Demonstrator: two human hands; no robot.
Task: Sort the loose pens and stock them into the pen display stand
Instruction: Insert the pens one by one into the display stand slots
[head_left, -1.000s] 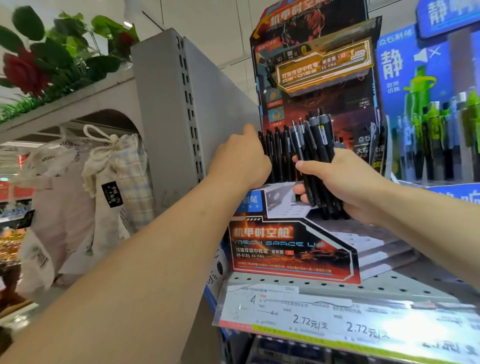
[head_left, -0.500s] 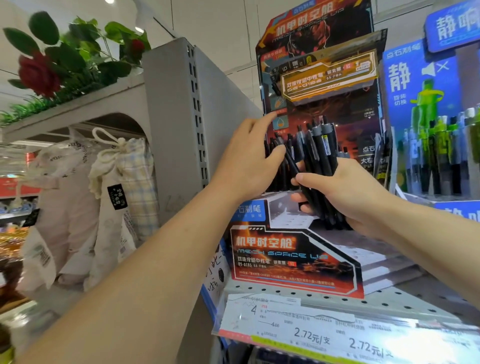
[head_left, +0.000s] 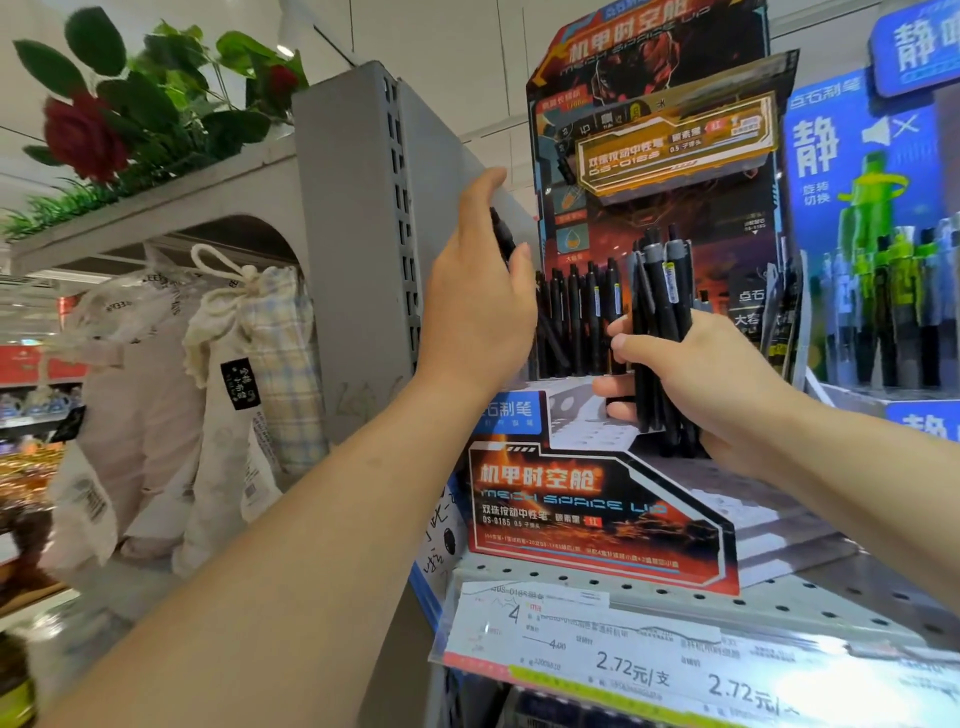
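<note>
A stepped cardboard pen display stand (head_left: 597, 514) with red and black print stands on the shelf. Its top back row holds several upright black pens (head_left: 582, 317). My right hand (head_left: 711, 384) grips a bundle of black pens (head_left: 660, 312) upright over the stand's white stepped tiers. My left hand (head_left: 478, 296) is raised at the stand's left edge and holds a single black pen (head_left: 501, 236) between thumb and fingers; most of that pen is hidden behind the hand.
A blue display with green and black pens (head_left: 893, 291) stands at the right. A grey shelf upright (head_left: 358, 234) rises at the left, with cloth bags (head_left: 234, 389) and a fake rose (head_left: 83, 135) beyond it. Price labels (head_left: 649, 660) line the shelf edge.
My left hand has come away from the back row of pens, lifting up and left with one black pen. My right hand still grips the bundle in about the same place.
</note>
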